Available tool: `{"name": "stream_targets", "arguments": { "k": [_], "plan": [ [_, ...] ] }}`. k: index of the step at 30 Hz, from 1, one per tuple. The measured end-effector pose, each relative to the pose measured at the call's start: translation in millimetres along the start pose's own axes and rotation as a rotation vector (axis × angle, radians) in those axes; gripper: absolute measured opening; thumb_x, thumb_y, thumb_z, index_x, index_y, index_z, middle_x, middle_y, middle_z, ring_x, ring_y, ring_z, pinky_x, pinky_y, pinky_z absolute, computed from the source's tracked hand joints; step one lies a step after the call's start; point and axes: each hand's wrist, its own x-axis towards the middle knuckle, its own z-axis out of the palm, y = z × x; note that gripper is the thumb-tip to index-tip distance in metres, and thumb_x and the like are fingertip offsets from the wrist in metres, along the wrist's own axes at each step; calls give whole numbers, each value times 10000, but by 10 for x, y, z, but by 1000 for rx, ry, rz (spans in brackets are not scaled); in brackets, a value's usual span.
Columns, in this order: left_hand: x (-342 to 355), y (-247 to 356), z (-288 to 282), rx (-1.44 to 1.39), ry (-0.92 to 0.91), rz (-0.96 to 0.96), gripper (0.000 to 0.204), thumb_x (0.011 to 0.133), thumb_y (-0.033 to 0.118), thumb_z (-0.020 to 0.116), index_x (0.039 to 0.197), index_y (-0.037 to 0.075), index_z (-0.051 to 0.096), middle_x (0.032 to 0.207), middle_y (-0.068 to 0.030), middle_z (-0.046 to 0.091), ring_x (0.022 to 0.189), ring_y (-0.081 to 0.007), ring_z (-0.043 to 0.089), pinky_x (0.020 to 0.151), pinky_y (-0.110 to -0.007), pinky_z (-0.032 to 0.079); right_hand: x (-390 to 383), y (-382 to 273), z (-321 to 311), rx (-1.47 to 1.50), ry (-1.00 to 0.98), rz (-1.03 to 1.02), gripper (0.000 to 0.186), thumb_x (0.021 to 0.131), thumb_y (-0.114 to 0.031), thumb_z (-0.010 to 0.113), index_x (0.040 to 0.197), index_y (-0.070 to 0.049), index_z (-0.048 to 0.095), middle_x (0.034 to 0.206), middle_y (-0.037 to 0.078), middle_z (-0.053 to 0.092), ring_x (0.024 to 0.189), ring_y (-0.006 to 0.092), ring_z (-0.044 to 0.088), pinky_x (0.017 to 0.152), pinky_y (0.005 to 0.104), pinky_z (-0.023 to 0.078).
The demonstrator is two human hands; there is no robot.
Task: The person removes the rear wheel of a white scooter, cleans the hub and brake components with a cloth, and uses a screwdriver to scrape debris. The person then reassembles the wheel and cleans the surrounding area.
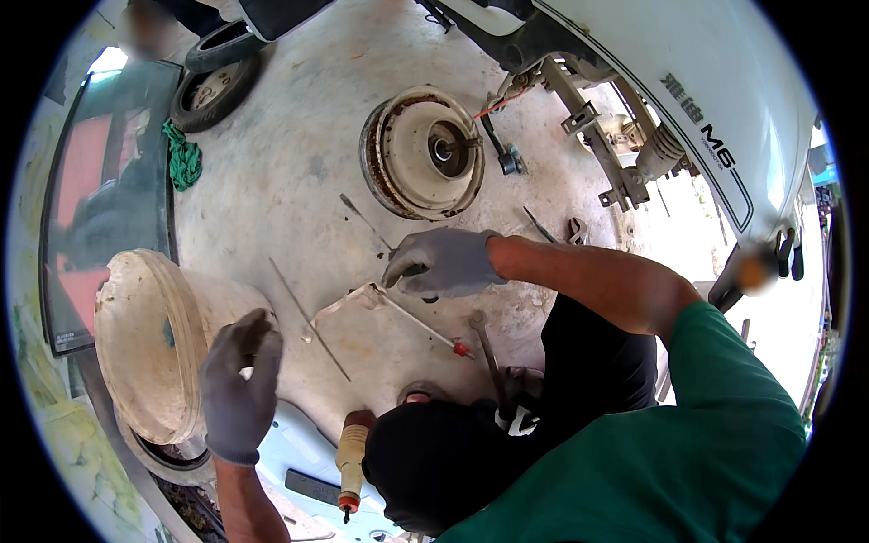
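My left hand (240, 387), in a grey work glove, is beside the rim of a whitish bucket (149, 344) lying on its side. Its fingers are bent, with a gap between thumb and fingers, and nothing shows in them. Over the floor in the middle, my gloved right hand (444, 262) has curled fingers brought together; whatever they hold, if anything, is hidden. Just below its fingertips is one end of a thin light rod (421, 323) with a red end. A screwdriver-like tool (365, 220) lies beyond the fingers, and a thin metal rod (310, 319) lies left of them.
A rusty whitish wheel rim (416, 158) lies ahead. A wrench (487, 353) and a yellow power tool (353, 457) are close to my legs. Tyres (215, 95), a green rag (185, 156) and a glass pane (109, 208) are at left; a white vehicle (697, 81) stands right.
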Motion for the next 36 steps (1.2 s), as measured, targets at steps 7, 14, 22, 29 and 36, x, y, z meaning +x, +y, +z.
{"name": "stream_targets", "arguments": {
  "k": [7, 14, 22, 29, 36],
  "plan": [
    [260, -175, 1040, -477, -374, -170, 460, 1052, 273, 528, 1368, -62, 531, 1137, -139, 689, 976, -169, 678, 854, -292, 540, 168, -249, 279, 34, -126, -32, 359, 880, -323, 619, 1113, -59, 690, 1049, 149, 670, 980, 283, 654, 878, 389, 514],
    [375, -352, 1511, -1074, -237, -263, 355, 1065, 213, 496, 1304, -28, 600, 1159, -92, 679, 1027, -137, 644, 907, -287, 521, 175, -63, 255, 230, -98, 13, 324, 865, -314, 636, 1045, -57, 720, 919, 95, 708, 804, 195, 674, 737, 356, 531],
    [348, -568, 1595, -1314, -57, -193, 321, 1057, 230, 533, 1227, -29, 619, 1223, -150, 678, 1068, -180, 651, 956, -339, 527, 331, -360, -30, 138, -175, 171, 339, 888, -364, 659, 977, -45, 733, 888, 94, 706, 830, 199, 662, 749, 327, 524],
    [534, -608, 1566, -1301, 133, -192, 239, 1067, 221, 493, 1132, 16, 599, 1134, -155, 668, 1032, -252, 675, 962, -443, 534, 653, -325, -183, -41, 165, 224, 486, 835, -510, 677, 889, -27, 706, 803, 136, 705, 767, 247, 672, 715, 367, 518],
    [447, -718, 1577, -1168, -75, -390, 248, 1059, 216, 509, 1106, 3, 627, 907, -127, 712, 661, -167, 662, 643, -317, 577, 807, 245, -387, -456, 510, 526, 620, 811, -549, 670, 1129, -17, 657, 1050, 215, 716, 1010, 362, 694, 857, 448, 541]
  ]
}}
